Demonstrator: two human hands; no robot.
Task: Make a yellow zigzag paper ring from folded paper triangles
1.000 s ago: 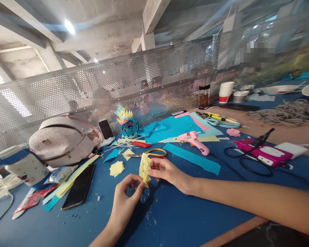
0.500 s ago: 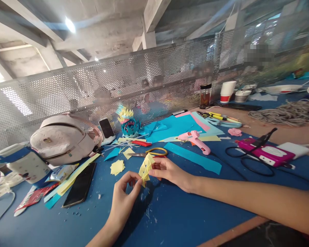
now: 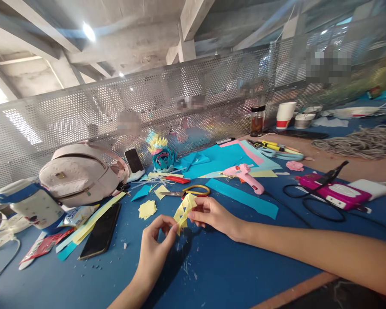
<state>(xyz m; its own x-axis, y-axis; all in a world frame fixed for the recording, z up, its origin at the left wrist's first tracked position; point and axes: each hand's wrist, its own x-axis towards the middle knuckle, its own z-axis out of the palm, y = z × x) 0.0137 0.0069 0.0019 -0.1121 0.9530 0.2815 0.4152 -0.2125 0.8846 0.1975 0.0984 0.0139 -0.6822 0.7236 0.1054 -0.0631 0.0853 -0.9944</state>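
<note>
A small yellow folded-paper piece (image 3: 184,212) made of linked triangles is held just above the blue table (image 3: 212,266). My left hand (image 3: 156,249) pinches its lower end between thumb and fingertips. My right hand (image 3: 212,214) grips its upper end from the right, fingers closed on it. Yellow-handled scissors (image 3: 193,189) lie just behind the piece, and loose yellow paper squares (image 3: 146,209) lie to its left.
A pink glue gun (image 3: 244,176) and cyan and pink paper sheets (image 3: 225,159) lie behind. A black phone (image 3: 99,231), a pink backpack (image 3: 79,174) and a mug (image 3: 32,206) are left. A magenta device (image 3: 334,191) with black cables sits right. A perforated metal screen (image 3: 180,103) backs the table.
The yellow paper piece has tilted from nearly upright to leaning right, and its folds have spread apart. Both hands stayed on it and shifted only slightly.
</note>
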